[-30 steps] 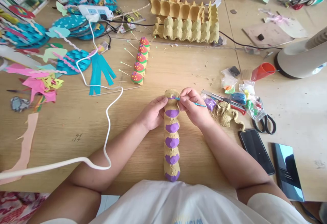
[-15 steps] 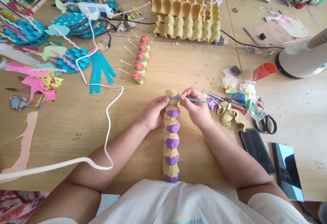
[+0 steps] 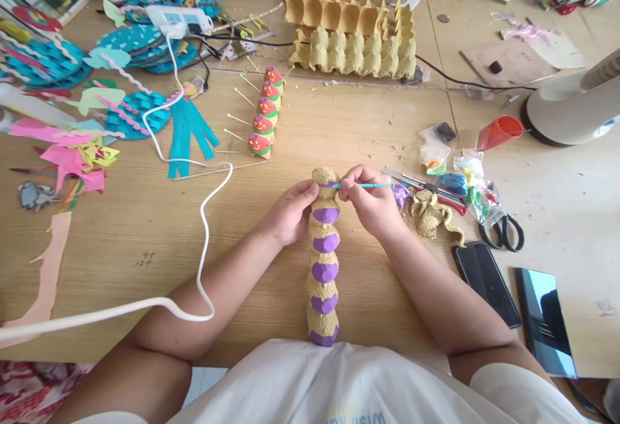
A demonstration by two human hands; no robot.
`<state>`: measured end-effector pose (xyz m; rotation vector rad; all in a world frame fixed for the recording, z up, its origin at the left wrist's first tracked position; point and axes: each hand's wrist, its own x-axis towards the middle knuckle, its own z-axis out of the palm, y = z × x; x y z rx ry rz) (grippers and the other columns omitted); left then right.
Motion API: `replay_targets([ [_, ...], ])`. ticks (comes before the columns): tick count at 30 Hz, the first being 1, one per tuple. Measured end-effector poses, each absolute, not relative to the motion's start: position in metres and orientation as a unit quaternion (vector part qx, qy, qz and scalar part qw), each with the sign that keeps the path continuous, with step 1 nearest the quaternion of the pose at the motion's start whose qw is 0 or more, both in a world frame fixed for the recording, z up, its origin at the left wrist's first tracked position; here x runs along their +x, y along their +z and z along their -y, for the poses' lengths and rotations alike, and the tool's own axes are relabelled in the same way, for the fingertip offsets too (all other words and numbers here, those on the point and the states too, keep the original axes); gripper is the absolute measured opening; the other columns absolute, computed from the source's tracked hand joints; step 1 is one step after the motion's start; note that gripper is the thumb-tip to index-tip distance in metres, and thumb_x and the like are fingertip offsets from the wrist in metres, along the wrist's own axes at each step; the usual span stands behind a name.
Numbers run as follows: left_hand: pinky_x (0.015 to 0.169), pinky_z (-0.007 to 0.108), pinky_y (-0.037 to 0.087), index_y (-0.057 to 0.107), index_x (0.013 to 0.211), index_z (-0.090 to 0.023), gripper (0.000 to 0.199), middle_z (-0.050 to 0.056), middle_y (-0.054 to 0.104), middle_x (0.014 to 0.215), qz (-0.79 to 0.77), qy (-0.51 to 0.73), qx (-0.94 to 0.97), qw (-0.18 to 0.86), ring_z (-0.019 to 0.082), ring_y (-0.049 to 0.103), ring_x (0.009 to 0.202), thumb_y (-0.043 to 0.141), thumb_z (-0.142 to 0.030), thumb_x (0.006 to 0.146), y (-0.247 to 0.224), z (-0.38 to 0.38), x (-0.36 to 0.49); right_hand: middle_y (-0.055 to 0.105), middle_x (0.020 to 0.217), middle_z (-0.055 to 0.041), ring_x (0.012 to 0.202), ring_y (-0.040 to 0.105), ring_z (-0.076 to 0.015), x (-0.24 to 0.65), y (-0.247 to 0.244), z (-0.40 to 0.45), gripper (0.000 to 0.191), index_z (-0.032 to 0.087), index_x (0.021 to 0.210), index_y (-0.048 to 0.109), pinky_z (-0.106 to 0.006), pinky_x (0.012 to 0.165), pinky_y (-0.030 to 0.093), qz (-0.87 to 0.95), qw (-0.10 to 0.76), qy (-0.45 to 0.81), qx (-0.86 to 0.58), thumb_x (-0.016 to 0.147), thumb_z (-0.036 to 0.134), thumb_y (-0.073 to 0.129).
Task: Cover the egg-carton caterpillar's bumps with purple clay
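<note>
A bumpy tan carton strip [image 3: 323, 257] with purple patches runs toward the body from the left hand [image 3: 292, 213], a slim blue tool [image 3: 372, 185] sitting nearly level in the right hand [image 3: 372, 203]

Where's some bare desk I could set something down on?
Between the peach paper and the white cable, the desk is bare but for faint writing. There's also room right of the scissors. Crowded: from the right hand across to the scissors, knife and bags between.

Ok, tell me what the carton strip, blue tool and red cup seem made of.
Carton strip: probably paper pulp, matte and rough; purple patches look smoother, perhaps clay. Blue tool: likely plastic, smooth and evenly coloured. Red cup: probably plastic, smooth and thin-walled.
</note>
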<state>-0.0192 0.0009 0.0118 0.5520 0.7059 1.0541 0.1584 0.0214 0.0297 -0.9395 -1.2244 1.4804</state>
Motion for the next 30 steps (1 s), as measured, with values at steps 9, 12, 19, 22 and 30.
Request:
replay_targets([
  [9,0.058,0.027,0.053,0.077,0.096,-0.019,0.033,0.002,0.072,0.077,-0.323,0.479,0.268,0.771,0.015,0.066,0.064,0.089,-0.046,0.082,0.01,0.002,-0.018,0.056,0.072,0.0023,0.064,0.047,-0.0134,0.154,0.041,-0.015,0.046,0.024,0.079,0.06,-0.029,0.059,0.041,0.531,0.488,0.556,-0.412,0.08,0.061,0.087],
  [12,0.059,0.027,0.054,0.077,0.094,-0.02,0.033,0.002,0.073,0.078,-0.33,0.484,0.273,0.763,0.016,0.067,0.065,0.09,-0.046,0.081,0.011,0.002,-0.017,0.057,0.072,0.002,0.064,0.047,-0.0137,0.154,0.041,-0.013,0.046,0.024,0.08,0.06,-0.029,0.059,0.042,0.544,0.487,0.542,-0.417,0.081,0.062,0.086],
  [19,0.058,0.025,0.053,0.079,0.094,-0.019,0.031,0.003,0.073,0.077,-0.328,0.492,0.276,0.758,0.013,0.064,0.063,0.09,-0.046,0.082,0.01,0.002,-0.018,0.06,0.071,0.0019,0.069,0.053,-0.0147,0.154,0.036,-0.016,0.047,0.024,0.081,0.06,-0.031,0.07,0.047,0.525,0.494,0.559,-0.41,0.087,0.066,0.078],
  [22,0.058,0.027,0.053,0.079,0.094,-0.019,0.031,0.003,0.072,0.077,-0.336,0.488,0.285,0.754,0.015,0.064,0.063,0.088,-0.046,0.082,0.009,0.003,-0.018,0.059,0.07,0.0024,0.067,0.051,-0.0142,0.154,0.038,-0.016,0.048,0.024,0.08,0.059,-0.03,0.066,0.044,0.519,0.489,0.565,-0.415,0.084,0.067,0.081],
  [30,0.058,0.028,0.052,0.078,0.092,-0.018,0.033,0.003,0.071,0.074,-0.349,0.492,0.28,0.747,0.014,0.062,0.06,0.09,-0.046,0.08,0.01,0.003,-0.017,0.059,0.068,0.0026,0.067,0.052,-0.0144,0.154,0.037,-0.016,0.049,0.024,0.08,0.058,-0.031,0.068,0.045,0.514,0.486,0.57,-0.418,0.086,0.068,0.078],
])
